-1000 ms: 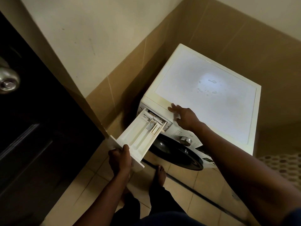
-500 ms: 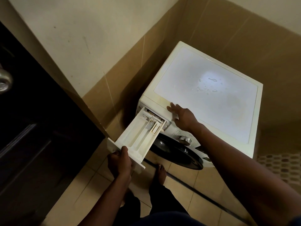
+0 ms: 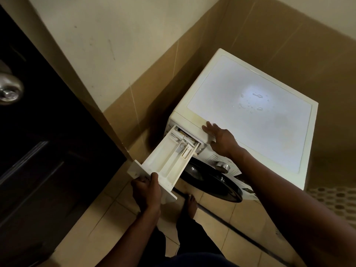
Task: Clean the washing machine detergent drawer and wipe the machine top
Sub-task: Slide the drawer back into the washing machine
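Observation:
A white front-loading washing machine (image 3: pixel 248 120) stands in a tiled corner, a few water drops on its top. Its white detergent drawer (image 3: pixel 169 158) is pulled far out toward the lower left, compartments showing, its back end still in the slot. My left hand (image 3: pixel 147 191) grips the drawer's front panel from below, thumb over the top edge. My right hand (image 3: pixel 219 137) rests on the machine's front top edge beside the drawer slot, fingers spread over the rim.
A dark door (image 3: pixel 38 151) with a metal knob (image 3: pixel 9 89) stands close on the left. The machine's dark round door (image 3: pixel 212 184) and dial (image 3: pixel 222 166) lie under my right arm. My bare foot (image 3: pixel 189 205) stands on the tiled floor; a patterned mat (image 3: pixel 335 199) lies right.
The drawer has slid a little farther out of the machine with my left hand. My right hand stays on the front top edge.

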`<state>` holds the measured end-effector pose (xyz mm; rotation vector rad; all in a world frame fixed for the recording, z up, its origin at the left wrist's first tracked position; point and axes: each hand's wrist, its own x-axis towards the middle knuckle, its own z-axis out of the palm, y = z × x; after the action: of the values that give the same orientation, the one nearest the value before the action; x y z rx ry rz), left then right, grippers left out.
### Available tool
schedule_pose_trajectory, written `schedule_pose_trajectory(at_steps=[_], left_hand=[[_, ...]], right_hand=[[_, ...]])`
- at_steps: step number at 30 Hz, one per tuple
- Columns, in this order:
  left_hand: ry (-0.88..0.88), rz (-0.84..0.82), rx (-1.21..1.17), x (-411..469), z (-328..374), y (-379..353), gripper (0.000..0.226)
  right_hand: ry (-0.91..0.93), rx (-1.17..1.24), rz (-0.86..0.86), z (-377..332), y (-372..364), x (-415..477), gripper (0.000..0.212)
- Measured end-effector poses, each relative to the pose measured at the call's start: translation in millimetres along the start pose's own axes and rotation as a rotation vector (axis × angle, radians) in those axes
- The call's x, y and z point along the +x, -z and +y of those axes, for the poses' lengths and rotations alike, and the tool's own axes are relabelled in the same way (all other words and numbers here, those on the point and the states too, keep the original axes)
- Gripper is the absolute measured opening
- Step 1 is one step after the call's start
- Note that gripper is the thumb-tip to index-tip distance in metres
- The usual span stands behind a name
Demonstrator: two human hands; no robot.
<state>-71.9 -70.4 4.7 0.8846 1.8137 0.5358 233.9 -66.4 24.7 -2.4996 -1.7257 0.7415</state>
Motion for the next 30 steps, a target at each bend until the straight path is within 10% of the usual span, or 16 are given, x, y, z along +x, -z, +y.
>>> schedule_pose_trajectory(at_steps=[18, 30], left_hand=[[0.060, -0.140, -0.111, 14.3, -3.3, -18.6, 0.052], [0.272, -0.572, -0.403, 52.0, 16.1, -20.5, 0.039]], right_hand=[[-0.046, 0.086, 0.026, -8.2, 1.0, -4.5, 0.076], [-0.083, 0.076, 0.003, -12.3, 3.3, 0.8, 0.070]])
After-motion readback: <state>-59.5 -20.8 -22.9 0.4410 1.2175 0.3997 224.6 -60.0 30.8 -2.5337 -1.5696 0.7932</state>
